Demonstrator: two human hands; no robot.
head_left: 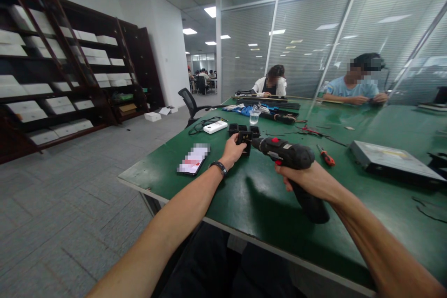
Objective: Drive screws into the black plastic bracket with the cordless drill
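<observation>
right hand gripping drill, left hand pinching block

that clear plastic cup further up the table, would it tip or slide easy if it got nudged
Probably yes. The plastic cup looks thin and clear, so likely light and easy to slide on the smooth green table. It stands upright among cables, so a bump could tip it. Contents cannot be told.

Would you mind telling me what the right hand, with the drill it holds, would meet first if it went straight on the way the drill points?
Most likely the small black block under the left hand: the right hand aims the drill at it, nearly touching, though depth is unclear.
</observation>
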